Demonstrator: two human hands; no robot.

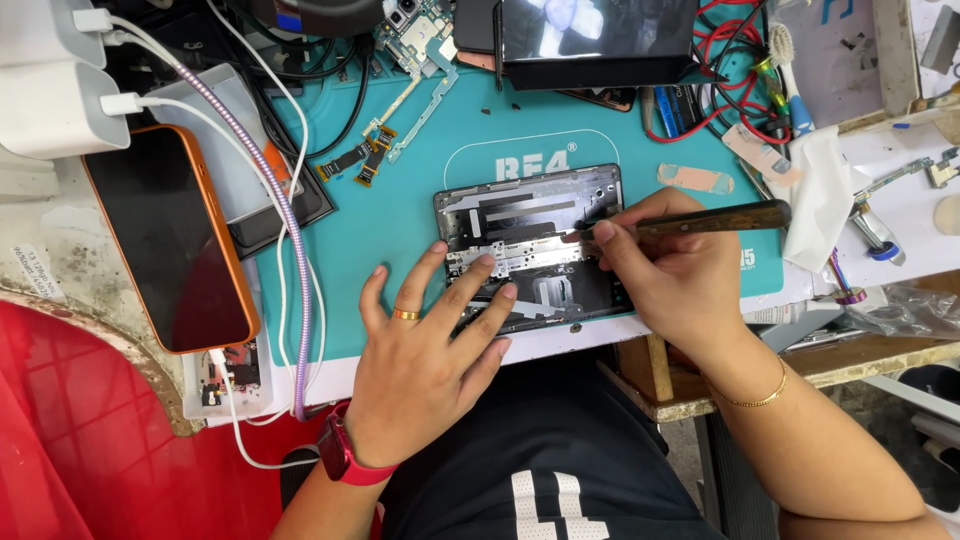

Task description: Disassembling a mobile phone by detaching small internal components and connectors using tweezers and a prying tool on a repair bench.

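Our left hand [425, 345] fingers spread, pinning opened phone [535, 245] at mat's [400, 210] front edge | right hand [665, 270] pinching wooden-handled tool [700, 220] | phone light, stiff, fragile; we'd grip its frame edges

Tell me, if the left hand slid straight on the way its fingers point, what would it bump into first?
The left hand already rests its fingertips on the opened phone. Sliding on up and right, it would probably meet the right hand holding the brown-handled tool.
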